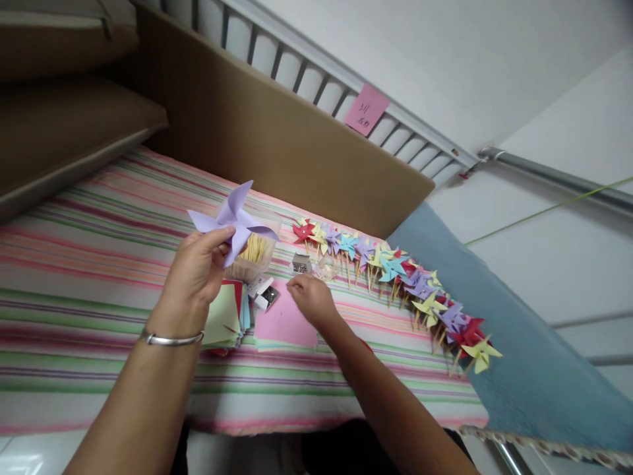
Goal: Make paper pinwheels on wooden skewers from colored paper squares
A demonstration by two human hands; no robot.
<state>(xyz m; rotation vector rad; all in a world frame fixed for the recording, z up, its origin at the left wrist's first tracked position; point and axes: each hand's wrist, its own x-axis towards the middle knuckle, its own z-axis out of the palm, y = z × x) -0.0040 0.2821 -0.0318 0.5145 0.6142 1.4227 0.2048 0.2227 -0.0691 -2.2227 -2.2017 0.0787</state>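
Head view: L hand pinches lilac four-bladed paper pinwheel, ctr-left of frame, up-left of R hand, whose grip's unclear.

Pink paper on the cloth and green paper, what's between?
In the head view, a small open white box lies between the pink paper and the green paper, toward their far ends.

A lilac paper pinwheel (four-bladed, folded in) tilts in the left grip

The pinwheel is lilac; the cloth is multicoloured-striped.
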